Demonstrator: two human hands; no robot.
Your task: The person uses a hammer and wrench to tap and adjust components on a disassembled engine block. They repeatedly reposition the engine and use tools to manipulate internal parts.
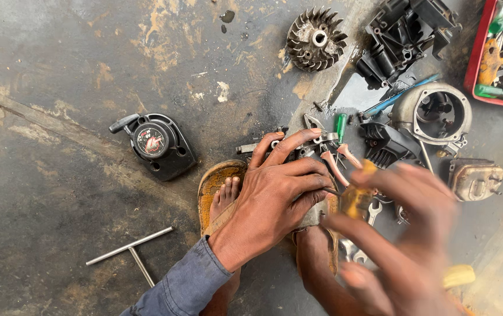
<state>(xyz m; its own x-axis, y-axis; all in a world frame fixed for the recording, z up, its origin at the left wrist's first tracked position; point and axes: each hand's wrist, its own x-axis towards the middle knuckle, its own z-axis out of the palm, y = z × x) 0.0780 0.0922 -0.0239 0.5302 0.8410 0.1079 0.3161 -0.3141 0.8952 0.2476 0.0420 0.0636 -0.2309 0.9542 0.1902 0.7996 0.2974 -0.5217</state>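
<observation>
An engine part point(313, 213) is pressed under the spread left hand point(275, 199); the blurred right hand's point(406, 234) grip cannot be told.

Right hand point(403, 234) motion-blurred, metal engine part point(313, 213) mostly hidden under left hand point(275, 196), red tray point(478, 64) cut off.

On the stained concrete floor point(58, 70), a black recoil starter cover point(157, 144) with a pull handle lies left of centre. Nearer and further left sits a metal T-handle wrench point(131, 248). At the far side a finned flywheel point(316, 38) rests, with a black plastic engine housing point(403, 35) to its right. A red tray point(500, 52) of tools fills the far right corner. A round grey metal casing point(436, 111) lies below it, beside a blue-handled screwdriver point(398, 96), and a small muffler point(474, 178) sits at the right.
</observation>
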